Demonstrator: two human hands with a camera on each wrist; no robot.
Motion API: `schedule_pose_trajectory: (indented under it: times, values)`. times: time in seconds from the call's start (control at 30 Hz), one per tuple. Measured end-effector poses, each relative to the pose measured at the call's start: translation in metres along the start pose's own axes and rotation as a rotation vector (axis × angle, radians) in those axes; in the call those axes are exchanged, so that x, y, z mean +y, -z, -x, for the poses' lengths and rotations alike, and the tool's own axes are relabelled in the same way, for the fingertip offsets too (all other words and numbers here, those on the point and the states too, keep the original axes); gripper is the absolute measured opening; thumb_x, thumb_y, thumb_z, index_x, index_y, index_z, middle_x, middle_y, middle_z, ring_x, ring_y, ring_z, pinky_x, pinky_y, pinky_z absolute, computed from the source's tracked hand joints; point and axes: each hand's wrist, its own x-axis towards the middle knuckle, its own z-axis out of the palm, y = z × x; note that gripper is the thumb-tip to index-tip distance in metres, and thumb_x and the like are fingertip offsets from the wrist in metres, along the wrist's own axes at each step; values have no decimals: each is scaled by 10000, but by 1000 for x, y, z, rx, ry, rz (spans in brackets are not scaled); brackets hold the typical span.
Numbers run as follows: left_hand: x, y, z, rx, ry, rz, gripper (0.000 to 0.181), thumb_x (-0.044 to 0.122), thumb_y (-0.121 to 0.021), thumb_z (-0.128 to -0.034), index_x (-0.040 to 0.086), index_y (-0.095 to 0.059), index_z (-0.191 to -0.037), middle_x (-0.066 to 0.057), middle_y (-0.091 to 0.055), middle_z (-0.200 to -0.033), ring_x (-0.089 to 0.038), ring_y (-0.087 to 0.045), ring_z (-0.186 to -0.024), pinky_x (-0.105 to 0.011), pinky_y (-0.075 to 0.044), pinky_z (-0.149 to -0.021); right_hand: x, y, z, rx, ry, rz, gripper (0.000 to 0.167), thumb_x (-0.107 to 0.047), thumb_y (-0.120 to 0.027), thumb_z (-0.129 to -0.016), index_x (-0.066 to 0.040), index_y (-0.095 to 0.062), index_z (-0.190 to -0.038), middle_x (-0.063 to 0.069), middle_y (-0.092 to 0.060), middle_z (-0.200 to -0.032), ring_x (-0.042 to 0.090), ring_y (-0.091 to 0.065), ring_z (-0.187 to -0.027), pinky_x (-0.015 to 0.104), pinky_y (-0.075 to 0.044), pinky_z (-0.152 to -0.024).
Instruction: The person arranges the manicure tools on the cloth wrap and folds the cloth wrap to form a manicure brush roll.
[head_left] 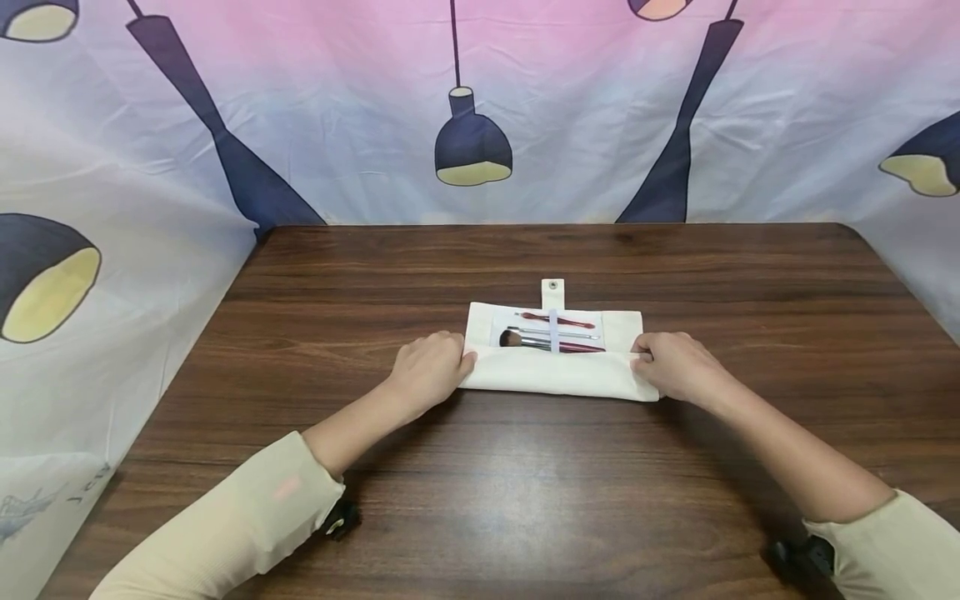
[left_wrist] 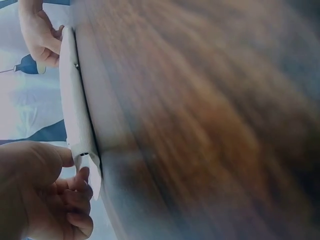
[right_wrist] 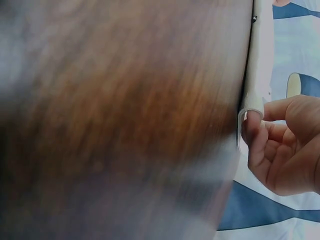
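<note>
A white cloth brush roll (head_left: 558, 372) lies partly folded on the table, its near part turned over toward the back. In its open part a makeup brush (head_left: 512, 338), a thin silver tool (head_left: 564, 332) and a red-handled tool (head_left: 558, 320) sit under a pale elastic band (head_left: 554, 332). A strap with a snap (head_left: 552, 292) sticks out at the back. My left hand (head_left: 432, 372) pinches the fold at its left end; my right hand (head_left: 681, 367) pinches the right end. In the right wrist view, a finger of the right hand (right_wrist: 285, 142) reaches inside the fold's end.
The brown wooden table (head_left: 510, 500) extends around the roll on all sides. Behind it hangs a cloth backdrop (head_left: 375, 125) printed with lamps, which also runs along the left and right sides.
</note>
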Motion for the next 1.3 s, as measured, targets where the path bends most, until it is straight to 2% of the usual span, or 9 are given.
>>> schedule_pose_trajectory:
  times: [0.13, 0.27, 0.37, 0.53, 0.73, 0.9, 1.0, 1.13, 1.3]
  values:
    - [1, -1, 1, 58, -18, -18, 230, 256, -584, -884, 50, -546, -789, -66, -514, -755, -225, -556, -602, -388, -448, -489, 0, 0, 2, -7, -24, -6, 199, -146, -566, -863, -14, -627, -1000, 39, -527, -701, 176, -474, -580, 306, -342, -487]
    - [1, -2, 1, 119, -51, -3, 221, 230, -639, -849, 31, -549, -881, -72, -495, -817, -208, -547, -619, -356, -451, -489, -1, 1, 3, 72, 25, 26, 144, -130, -640, -813, -53, -615, -932, 41, -506, -768, 195, -462, -627, 323, -343, -506]
    - [0, -3, 1, 162, -119, -1, 164, 172, -653, -835, 40, -570, -885, -62, -498, -819, -200, -538, -630, -343, -453, -498, -2, 0, 5, 135, 149, 62, 90, -53, -661, -778, -83, -615, -849, 23, -515, -782, 186, -474, -664, 343, -375, -550]
    - [1, -5, -2, 196, -252, -13, 102, 51, -596, -844, 85, -580, -749, -16, -506, -716, -165, -509, -608, -323, -444, -504, -2, -3, 10, 167, 401, 131, 177, 71, -646, -748, -103, -638, -783, -22, -580, -759, 138, -511, -688, 335, -437, -627]
    - [-2, -5, -2, 165, -303, 19, 193, 55, -573, -869, 129, -575, -691, 45, -513, -648, -130, -499, -619, -322, -437, -546, 1, -1, 19, 150, 436, 155, 121, -15, -680, -778, -56, -684, -893, -4, -630, -844, 129, -564, -727, 343, -461, -652]
    - [-8, -3, 4, 133, -364, 1, 118, 123, -577, -881, 133, -657, -796, 50, -604, -755, -144, -549, -718, -340, -460, -661, 6, -2, 26, 80, 418, 171, 317, -139, -757, -750, -49, -645, -1032, 18, -609, -988, 156, -555, -853, 361, -451, -711]
    - [-10, -2, 9, 100, -395, -57, 139, 226, -612, -867, 115, -684, -912, 21, -633, -881, -167, -560, -805, -369, -459, -730, 10, -4, 27, 67, 435, 176, 410, -123, -786, -712, -50, -608, -1074, 39, -580, -1059, 203, -537, -953, 387, -445, -761]
    - [-10, -1, 13, 60, -410, -142, 298, 342, -691, -806, 110, -659, -990, 4, -612, -968, -186, -542, -881, -432, -448, -809, 12, -8, 26, 91, 469, 177, 411, -54, -776, -700, -50, -589, -1066, 35, -564, -1042, 206, -516, -951, 384, -436, -769]
    - [-9, -1, 13, 57, -410, -168, 283, 305, -739, -769, 123, -643, -964, 21, -599, -955, -183, -532, -887, -454, -447, -824, 12, -10, 25, 123, 470, 191, 382, -22, -760, -696, -47, -597, -1040, 34, -575, -1008, 210, -531, -932, 391, -443, -758]
